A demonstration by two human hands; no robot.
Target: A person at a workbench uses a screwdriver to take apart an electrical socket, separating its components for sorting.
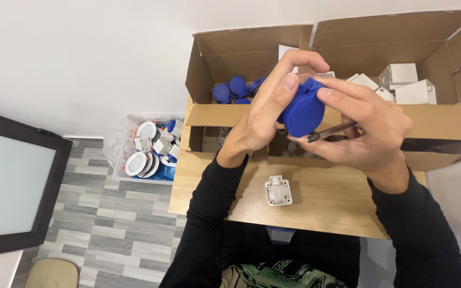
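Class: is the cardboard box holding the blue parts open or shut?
Open: the cardboard box's flaps stand up, showing blue parts inside.

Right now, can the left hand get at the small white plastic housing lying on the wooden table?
Probably not without letting go: the left hand is wrapped around the blue round-lidded socket part. The small white plastic housing lies uncovered on the wooden table, below the hands, with nothing else in the way.
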